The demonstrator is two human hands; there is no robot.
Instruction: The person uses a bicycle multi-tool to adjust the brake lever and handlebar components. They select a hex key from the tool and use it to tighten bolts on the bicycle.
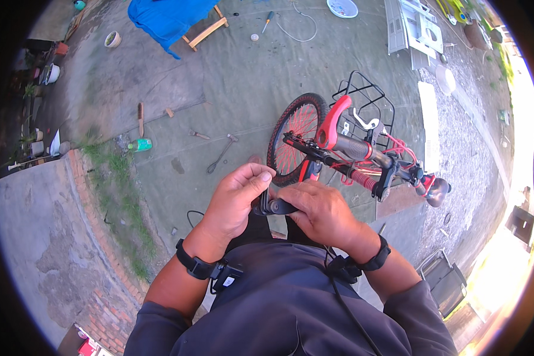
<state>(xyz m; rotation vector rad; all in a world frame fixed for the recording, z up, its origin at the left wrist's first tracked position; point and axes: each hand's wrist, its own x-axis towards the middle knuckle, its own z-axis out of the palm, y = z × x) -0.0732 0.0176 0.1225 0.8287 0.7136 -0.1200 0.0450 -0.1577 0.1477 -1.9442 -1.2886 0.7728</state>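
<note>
My left hand (240, 194) and my right hand (319, 212) meet in front of my waist. Both are closed on a small black metal part (277, 206) with a round bolt head; my fingers cover much of it, and its exact kind does not show. The left thumb and forefinger pinch its upper end, while the right fingers wrap its other end. Just beyond my hands is a red and black bicycle (353, 148). Its spoked wheel (296, 133) has red spokes, and a red grip (333, 121) points away from me.
On the green ground sheet (231, 77) lie a hammer-like tool (222, 153), a green bottle (140, 145) and a screwdriver (268, 21). A blue cloth (169, 21) covers a wooden frame at the far left. White panels (412, 29) and a basin (342, 7) stand at the back.
</note>
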